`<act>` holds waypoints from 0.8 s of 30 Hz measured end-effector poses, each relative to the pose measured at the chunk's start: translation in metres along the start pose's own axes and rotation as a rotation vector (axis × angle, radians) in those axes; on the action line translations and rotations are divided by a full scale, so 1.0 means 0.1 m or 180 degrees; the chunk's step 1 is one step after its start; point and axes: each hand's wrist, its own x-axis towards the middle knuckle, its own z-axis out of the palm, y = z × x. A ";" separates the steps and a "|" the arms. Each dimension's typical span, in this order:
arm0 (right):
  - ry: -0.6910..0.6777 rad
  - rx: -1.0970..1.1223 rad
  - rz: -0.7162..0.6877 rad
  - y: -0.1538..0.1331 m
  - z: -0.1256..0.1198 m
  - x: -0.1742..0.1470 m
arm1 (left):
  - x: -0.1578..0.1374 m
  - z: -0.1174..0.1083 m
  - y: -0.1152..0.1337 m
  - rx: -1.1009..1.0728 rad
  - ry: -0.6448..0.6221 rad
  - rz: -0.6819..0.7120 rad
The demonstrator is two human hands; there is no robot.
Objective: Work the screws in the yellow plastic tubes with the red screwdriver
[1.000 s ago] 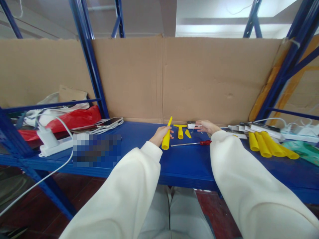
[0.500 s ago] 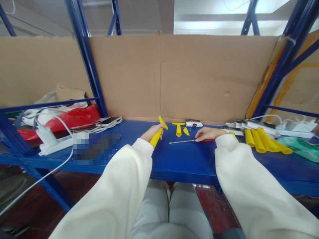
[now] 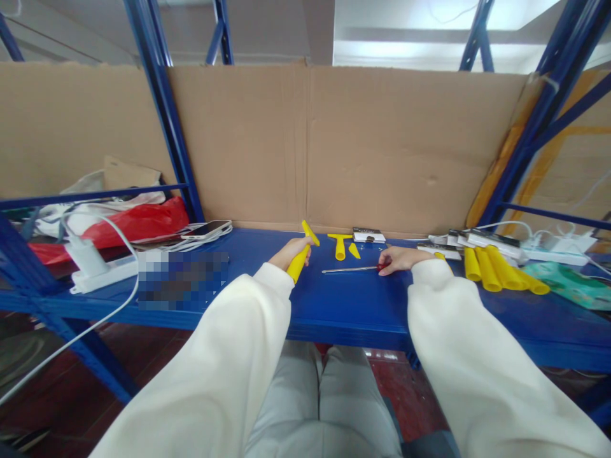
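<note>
My left hand [image 3: 289,252] is wrapped round a yellow T-shaped tool [image 3: 298,264], its wide head tilted up past the fingers and its handle pointing toward me. At the right, my right hand [image 3: 397,259] grips the red handle of a screwdriver [image 3: 351,270] that lies along the blue tabletop, tip to the left. Most of that handle is hidden by the fingers. Between the hands, farther back, lie a second yellow T-shaped piece [image 3: 340,247] and a small yellow wedge-shaped piece [image 3: 354,250]. Tiny bits near the wedge are too small to make out.
Several yellow tubes [image 3: 496,270] lie at the right, beside a green packet [image 3: 570,283]. A black-and-white box [image 3: 368,236] stands against the cardboard wall [image 3: 382,146]. On the left are a white power strip [image 3: 102,273], cables, a phone [image 3: 207,229] and a red bag [image 3: 138,222].
My right hand has closed round the screwdriver's red handle, covering more of it. My left hand keeps the yellow T-shaped tool almost where it was. The view has shifted slightly.
</note>
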 end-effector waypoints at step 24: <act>0.1376 0.0290 -0.0159 -0.13 0.16 0.10 | -0.04 0.07 -0.02 0.0406 0.0141 0.0162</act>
